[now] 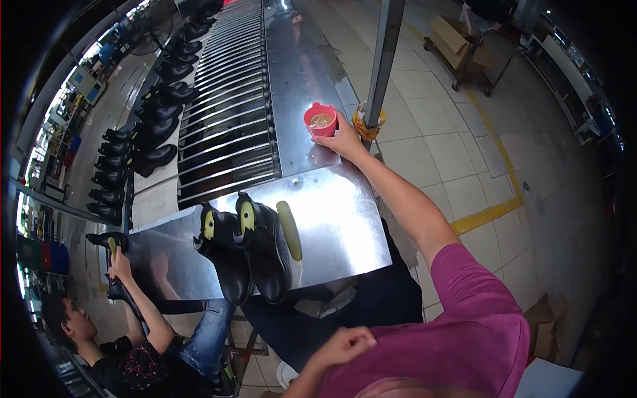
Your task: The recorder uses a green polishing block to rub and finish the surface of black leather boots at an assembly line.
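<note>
My right hand [340, 138] is wrapped round a pink cup [321, 132] with brownish liquid in it, above the metal strip beside the rollers. Close to my chest is my left hand [348, 345], its fingers curled in and no object visible in them. Two black ankle boots [271, 259] with yellow-green inside stand side by side on the shiny metal table [338, 225]. A long olive-green insole [289, 231] lies just right of them.
A roller conveyor [229, 113] runs away from the table, with rows of black boots [156, 126] along its left. A co-worker [79, 331] at lower left holds a boot and an insole. A metal post [381, 66] rises right of the cup; a cart with a carton [454, 43] stands farther off.
</note>
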{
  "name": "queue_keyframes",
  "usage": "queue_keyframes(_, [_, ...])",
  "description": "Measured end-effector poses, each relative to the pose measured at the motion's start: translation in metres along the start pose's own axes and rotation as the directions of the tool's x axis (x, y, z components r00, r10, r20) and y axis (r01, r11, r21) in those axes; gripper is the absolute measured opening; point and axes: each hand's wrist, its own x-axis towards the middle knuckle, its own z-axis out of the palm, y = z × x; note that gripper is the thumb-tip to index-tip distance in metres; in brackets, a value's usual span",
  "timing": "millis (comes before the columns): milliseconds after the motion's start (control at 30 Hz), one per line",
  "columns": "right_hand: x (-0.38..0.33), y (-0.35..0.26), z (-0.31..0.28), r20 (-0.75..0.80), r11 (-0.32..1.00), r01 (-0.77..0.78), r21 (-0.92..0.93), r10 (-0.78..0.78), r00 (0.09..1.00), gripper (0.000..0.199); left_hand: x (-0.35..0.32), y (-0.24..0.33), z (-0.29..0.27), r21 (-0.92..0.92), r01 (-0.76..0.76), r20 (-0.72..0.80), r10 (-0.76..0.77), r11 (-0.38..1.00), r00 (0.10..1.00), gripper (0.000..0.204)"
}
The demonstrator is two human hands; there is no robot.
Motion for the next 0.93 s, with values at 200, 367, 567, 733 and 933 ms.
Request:
queue_keyframes(200, [-0.060,-0.085,-0.036,0.181,0.991,0.130,0.009,-0.130,0.975,0.111,-0.040,-0.047,-0.054,0.577,0.376,-0.784,0.364,0.725,0.502,0.014])
queue_keyframes(367, [-0.131,-0.155,-0.061,0.271,0.779,0.627,0.020,-0.608,0.746,0.114,-0.088,-0.098,-0.068,0.467,0.723,-0.880,0.344,0.509,0.327,0.034])
queue_keyframes(567, [-0.188,-0.230,-0.073,0.208,0.479,0.825,0.301,-0.877,0.433,0.105,-0.074,-0.126,-0.062,0.300,0.766,-0.954,0.195,0.569,0.229,0.054])
queue_keyframes(733, [-0.223,-0.267,-0.093,0.240,0.441,0.805,0.397,-0.896,0.372,0.083,-0.068,-0.107,-0.065,0.244,0.777,-0.970,0.151,0.580,0.192,0.052])
queue_keyframes(933, [-0.255,-0.300,-0.128,0.168,0.396,0.856,0.332,-0.918,0.360,0.024,-0.080,-0.145,-0.071,0.236,0.769,-0.971,0.168,0.594,0.168,0.056])
